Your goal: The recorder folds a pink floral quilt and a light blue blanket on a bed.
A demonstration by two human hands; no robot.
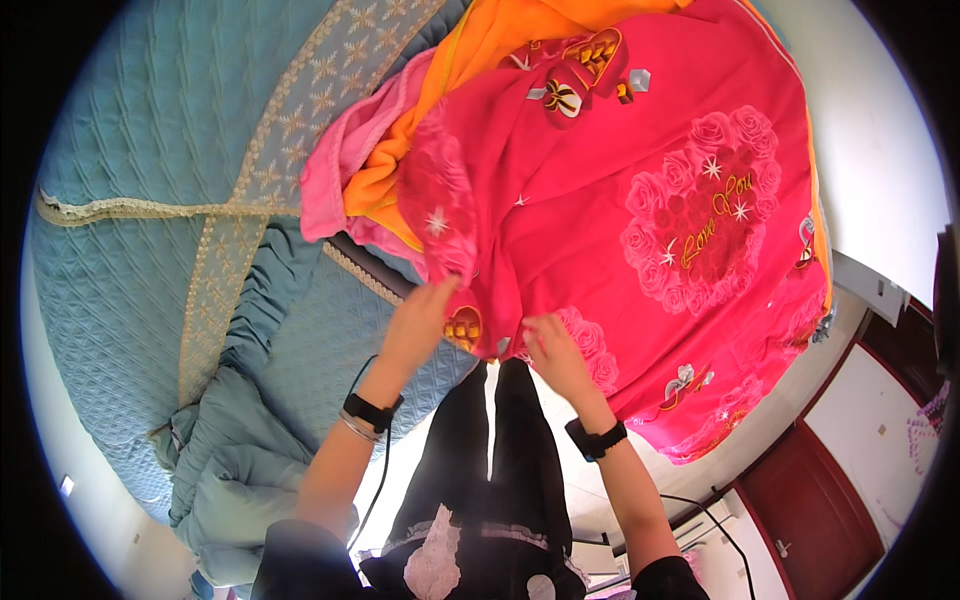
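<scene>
A large red sheet (570, 225) printed with roses, hearts and gold writing lies spread over the bed in front of me. My left hand (431, 304) pinches a fold of it near its left edge. Close to the sheet's near edge, my right hand (553, 349) has its fingers bent against the cloth; whether they grip it is hard to tell. Under the sheet's left side, an orange blanket (382, 169) and a pink blanket (326, 199) show in loose folds.
A quilted blue bedcover (150, 135) with a lace band (300, 112) covers the bed at left. Crumpled blue-green bedding (232, 472) lies at its lower part. A dark red door (810, 487) stands at lower right. Cables run from both wristbands.
</scene>
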